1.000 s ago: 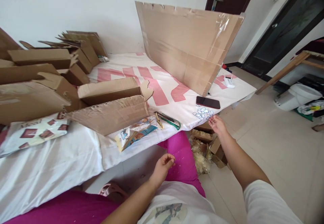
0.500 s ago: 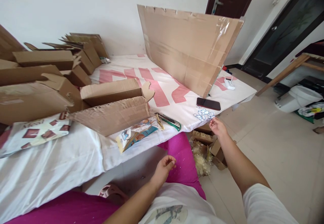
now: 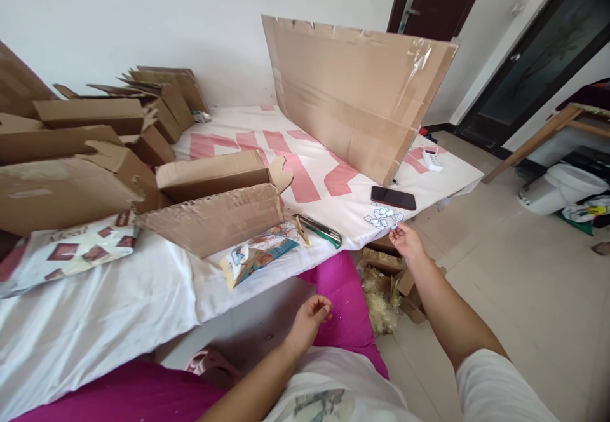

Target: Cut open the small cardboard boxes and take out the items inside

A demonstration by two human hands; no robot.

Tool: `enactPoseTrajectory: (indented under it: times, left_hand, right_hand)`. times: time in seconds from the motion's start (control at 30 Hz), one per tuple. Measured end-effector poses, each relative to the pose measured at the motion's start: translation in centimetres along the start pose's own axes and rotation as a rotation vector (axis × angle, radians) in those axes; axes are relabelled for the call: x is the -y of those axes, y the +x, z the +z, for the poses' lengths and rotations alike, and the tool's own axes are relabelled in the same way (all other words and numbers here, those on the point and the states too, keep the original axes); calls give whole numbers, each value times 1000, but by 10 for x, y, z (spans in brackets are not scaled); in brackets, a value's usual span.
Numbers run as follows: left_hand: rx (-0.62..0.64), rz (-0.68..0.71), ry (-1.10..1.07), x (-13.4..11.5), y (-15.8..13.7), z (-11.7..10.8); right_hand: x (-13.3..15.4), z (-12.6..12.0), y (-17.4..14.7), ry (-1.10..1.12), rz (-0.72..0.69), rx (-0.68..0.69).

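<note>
My right hand (image 3: 406, 241) is at the table's front edge, its fingers bunched at the near side of a pile of small white labels with blue borders (image 3: 382, 218). Whether a label is between its fingertips is too small to tell. Over my lap, above the magenta trousers (image 3: 347, 311), my left hand (image 3: 311, 320) is closed with thumb and forefinger together; anything inside is hidden. Behind the labels lies a dark phone (image 3: 393, 197). To their left are a green utility knife (image 3: 320, 231) and a flat printed snack packet (image 3: 262, 253).
A big cardboard sheet (image 3: 352, 91) stands upright on the cloth-covered table (image 3: 229, 288). Open cardboard boxes (image 3: 223, 212) crowd the left side, with a white and red packet (image 3: 90, 247) in front. Below the edge sit cardboard scraps and crumpled plastic (image 3: 381, 307). A white bucket (image 3: 560, 187) stands right.
My right hand has moved slightly left, closer in against the labels. My left hand has stayed almost in place. The view has shifted a little.
</note>
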State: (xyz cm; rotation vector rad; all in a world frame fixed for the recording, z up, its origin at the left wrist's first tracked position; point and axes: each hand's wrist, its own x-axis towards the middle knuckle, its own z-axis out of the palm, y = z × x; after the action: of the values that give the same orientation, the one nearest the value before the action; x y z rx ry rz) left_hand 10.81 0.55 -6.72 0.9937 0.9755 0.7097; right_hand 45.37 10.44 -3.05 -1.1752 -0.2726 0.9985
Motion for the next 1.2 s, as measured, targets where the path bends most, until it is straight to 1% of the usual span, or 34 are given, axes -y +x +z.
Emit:
enactPoseTrajectory:
  times: [0.27,0.43,0.53,0.67,0.77,0.83,0.9,0.93,1.07,1.13,1.2]
  left_hand:
    - [2,-13,-29,-5,3,4]
    - [51,-27,-62,-22,13,18]
    - [115,-57,-107,-43,31,37]
    - [207,-111,-200,-84,60,70]
    - [221,-119,-275,-109,75,88]
    - [211,-120,-305,-117,79,93]
    - [192,-127,-320,-119,79,93]
    - [179,-130,-326,-118,79,92]
    - [93,-100,-359,-111,78,85]
    - [59,-73,-367,-108,77,83]
    - [49,-50,-366,-107,77,83]
  right_hand:
    - [2,1,-13,22,-57,-34]
    - [12,3,-26,24,-102,3]
    - [17,10,-43,5,-97,84]
    - [13,27,-80,-50,-9,268]
    - [7,42,-105,-95,58,386]
    - [4,50,-116,-129,80,447]
    - [3,56,-121,-175,66,484]
    - [4,57,-122,-200,36,482]
    - [11,59,-122,-241,-121,406]
    - [14,58,-124,-261,-115,439]
    - [15,57,-125,-340,-87,494]
